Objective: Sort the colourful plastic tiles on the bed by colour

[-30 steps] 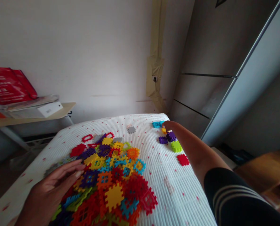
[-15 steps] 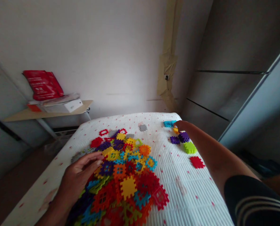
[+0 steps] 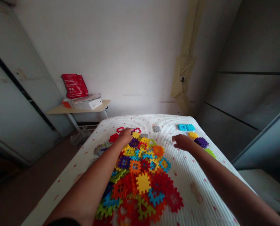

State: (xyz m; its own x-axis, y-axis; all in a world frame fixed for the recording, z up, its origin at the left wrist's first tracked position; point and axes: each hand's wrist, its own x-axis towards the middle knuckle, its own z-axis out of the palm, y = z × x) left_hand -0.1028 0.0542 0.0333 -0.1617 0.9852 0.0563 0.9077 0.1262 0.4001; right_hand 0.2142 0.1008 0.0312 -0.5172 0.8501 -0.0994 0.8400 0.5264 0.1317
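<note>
A heap of colourful notched plastic building tiles (image 3: pixel 143 183) lies on the white quilted sheet. My left hand (image 3: pixel 126 136) reaches to the back of this heap, beside a yellow tile (image 3: pixel 135 135) and a purple tile; its fingertips are mostly hidden, so its grip is unclear. Above the sheet on the right, my right hand (image 3: pixel 182 142) has thumb and fingers slightly apart with nothing seen between them. Just beyond it are light blue tiles (image 3: pixel 186 127), yellow tiles (image 3: pixel 193 135) and a purple stack (image 3: pixel 201 142). Green tiles (image 3: pixel 210 153) are partly behind my right forearm.
A lone grey tile (image 3: pixel 156 128) rests near the bed's far edge. Grey tiles (image 3: pixel 99 150) lie left of the heap. Against the wall, a small table (image 3: pixel 57 110) bears a white box (image 3: pixel 95 104) and a red bag (image 3: pixel 74 86). Grey cabinet doors (image 3: pixel 255 91) stand at right.
My right hand has drawn back leftward from the yellow tiles by the stacks. My left hand has moved from the heap's left side to its far end. The view has turned left.
</note>
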